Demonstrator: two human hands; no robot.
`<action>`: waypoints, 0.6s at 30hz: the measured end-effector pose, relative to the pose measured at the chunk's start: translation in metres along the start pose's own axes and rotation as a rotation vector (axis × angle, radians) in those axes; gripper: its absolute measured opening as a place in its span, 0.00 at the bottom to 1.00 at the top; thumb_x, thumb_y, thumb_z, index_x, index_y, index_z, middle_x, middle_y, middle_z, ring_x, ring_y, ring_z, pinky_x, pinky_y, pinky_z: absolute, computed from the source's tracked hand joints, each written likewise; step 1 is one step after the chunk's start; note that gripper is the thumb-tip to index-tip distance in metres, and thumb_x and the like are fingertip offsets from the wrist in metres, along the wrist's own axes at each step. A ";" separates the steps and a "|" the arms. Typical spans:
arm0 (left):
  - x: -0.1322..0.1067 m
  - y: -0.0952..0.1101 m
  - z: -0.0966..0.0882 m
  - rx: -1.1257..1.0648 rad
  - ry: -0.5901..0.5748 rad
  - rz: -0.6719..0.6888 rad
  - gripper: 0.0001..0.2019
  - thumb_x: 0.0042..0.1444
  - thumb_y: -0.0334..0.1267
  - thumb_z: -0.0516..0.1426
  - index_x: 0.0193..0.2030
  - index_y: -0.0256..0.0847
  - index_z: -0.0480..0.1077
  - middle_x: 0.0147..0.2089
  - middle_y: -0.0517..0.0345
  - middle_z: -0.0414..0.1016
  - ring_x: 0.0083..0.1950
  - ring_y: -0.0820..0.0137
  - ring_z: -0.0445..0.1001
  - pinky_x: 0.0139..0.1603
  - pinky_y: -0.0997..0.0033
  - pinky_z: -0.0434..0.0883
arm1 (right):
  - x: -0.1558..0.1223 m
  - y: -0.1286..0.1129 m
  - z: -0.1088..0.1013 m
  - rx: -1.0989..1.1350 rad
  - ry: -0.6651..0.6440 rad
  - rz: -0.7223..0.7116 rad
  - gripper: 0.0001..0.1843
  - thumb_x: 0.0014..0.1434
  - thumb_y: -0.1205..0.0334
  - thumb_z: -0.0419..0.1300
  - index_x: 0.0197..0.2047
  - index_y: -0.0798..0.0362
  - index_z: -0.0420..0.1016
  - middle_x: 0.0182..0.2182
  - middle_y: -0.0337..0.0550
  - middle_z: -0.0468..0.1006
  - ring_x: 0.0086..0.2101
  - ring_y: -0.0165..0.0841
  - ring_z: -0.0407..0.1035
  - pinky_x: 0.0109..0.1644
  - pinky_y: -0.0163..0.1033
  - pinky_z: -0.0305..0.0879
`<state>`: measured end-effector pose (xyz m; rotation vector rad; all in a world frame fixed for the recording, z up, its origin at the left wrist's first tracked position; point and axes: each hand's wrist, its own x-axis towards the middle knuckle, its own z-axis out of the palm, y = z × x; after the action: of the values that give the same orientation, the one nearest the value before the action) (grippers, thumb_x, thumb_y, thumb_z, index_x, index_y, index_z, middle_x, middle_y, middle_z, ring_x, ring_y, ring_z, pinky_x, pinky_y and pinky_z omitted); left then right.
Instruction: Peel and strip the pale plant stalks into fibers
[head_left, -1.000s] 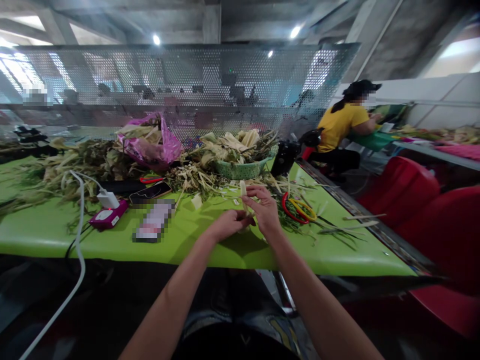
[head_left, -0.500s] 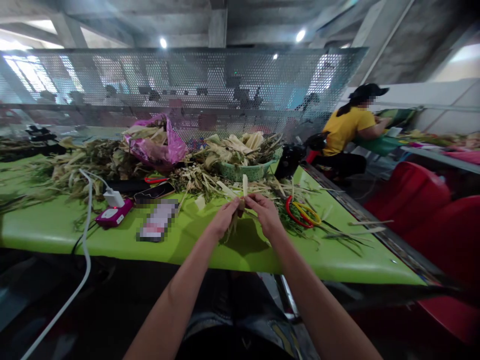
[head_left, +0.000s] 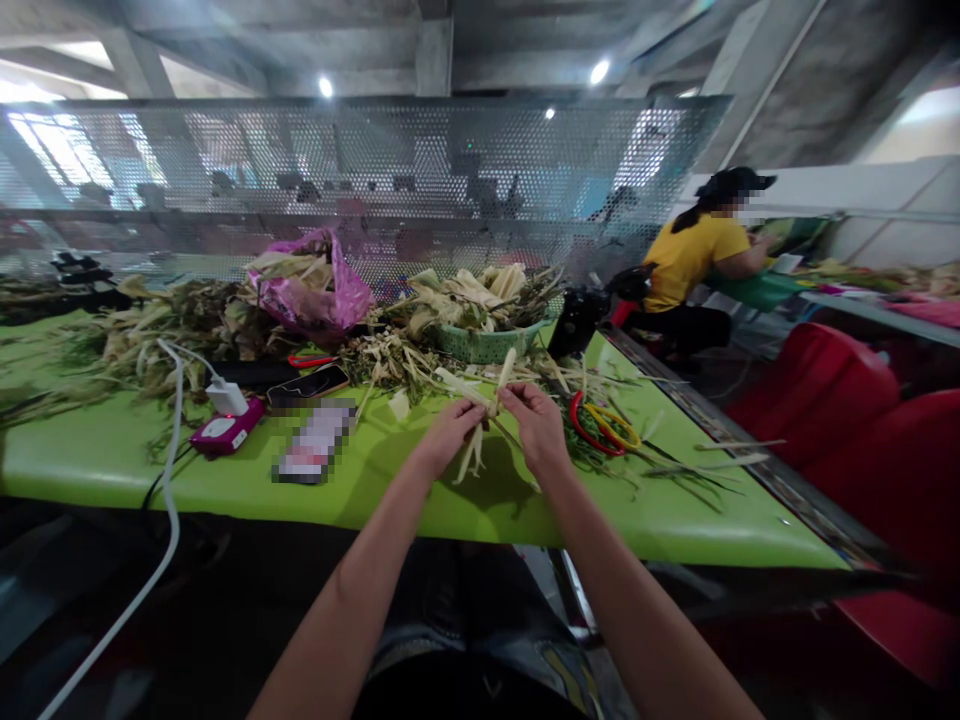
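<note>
Between my two hands is a small bundle of pale dried husk strips (head_left: 471, 455), crossed at the middle with loose ends hanging down and others pointing up. My left hand (head_left: 454, 428) is closed, pinching the bundle from the left near the crossing. From the right, my right hand (head_left: 536, 420) pinches a pale strip (head_left: 507, 368) that sticks up from the crossing. Both hands are a little above the green tabletop (head_left: 420, 505). Beyond them stands a green basket (head_left: 480, 345) heaped with dried husks (head_left: 487, 290).
Red-and-yellow-handled scissors (head_left: 600, 425) lie right of my hands among green stems. To the left are a phone (head_left: 315, 442), a purple power socket (head_left: 227, 428) with a white cable, a pink bag (head_left: 349, 295) of husks and a husk pile. A person in yellow (head_left: 705, 250) sits at right.
My right hand has moved slightly right, and the upright strip now leans right. The hanging strips are spread more visibly below my left hand.
</note>
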<state>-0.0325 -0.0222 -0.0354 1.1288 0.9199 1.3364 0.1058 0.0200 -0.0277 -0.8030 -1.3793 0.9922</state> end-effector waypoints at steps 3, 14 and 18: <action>0.002 -0.002 -0.003 -0.162 0.091 -0.008 0.13 0.48 0.45 0.62 0.36 0.38 0.72 0.30 0.61 0.70 0.30 0.76 0.65 0.31 0.78 0.61 | -0.002 -0.003 0.001 -0.086 -0.032 -0.026 0.14 0.53 0.51 0.61 0.39 0.52 0.73 0.33 0.40 0.74 0.33 0.32 0.66 0.39 0.38 0.63; 0.000 0.002 -0.003 -0.321 0.132 -0.012 0.14 0.39 0.37 0.67 0.32 0.35 0.72 0.26 0.61 0.71 0.25 0.79 0.66 0.29 0.78 0.64 | -0.006 -0.007 0.004 -0.363 -0.242 -0.102 0.11 0.52 0.53 0.61 0.30 0.53 0.72 0.25 0.40 0.73 0.28 0.33 0.66 0.34 0.38 0.62; 0.000 0.003 -0.003 -0.429 0.204 -0.010 0.13 0.37 0.35 0.67 0.30 0.35 0.71 0.24 0.62 0.71 0.25 0.79 0.67 0.28 0.78 0.64 | -0.007 -0.009 0.007 -0.432 -0.250 -0.121 0.11 0.52 0.53 0.60 0.29 0.52 0.72 0.24 0.39 0.73 0.27 0.33 0.65 0.33 0.38 0.60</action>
<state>-0.0365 -0.0221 -0.0328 0.6665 0.7320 1.5692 0.1006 0.0098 -0.0216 -0.9186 -1.8737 0.7246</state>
